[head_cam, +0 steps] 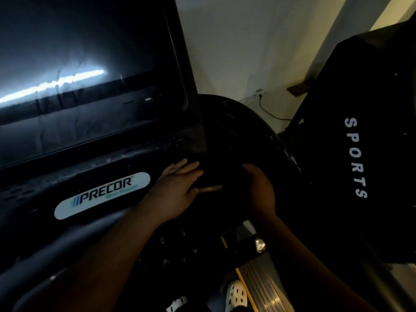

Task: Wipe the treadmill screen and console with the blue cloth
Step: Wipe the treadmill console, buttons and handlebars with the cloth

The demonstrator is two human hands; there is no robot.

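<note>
Roughly at the centre of the frame, the left hand (pixel 177 190) lies flat with straight fingers on the black plastic treadmill console (pixel 126 158), just right of its white oval Precor badge (pixel 102 195). The right hand (pixel 261 190) curls downward close beside it, though the dimness hides whether it grips anything. The dark glossy treadmill screen (pixel 78 64) fills the upper left, above both hands, and the blue cloth cannot be made out in the shadow between them.

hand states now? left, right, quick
Left hand: open, fingers straight, flat on the console.
Right hand: cannot tell; fingers curl down into shadow.
</note>
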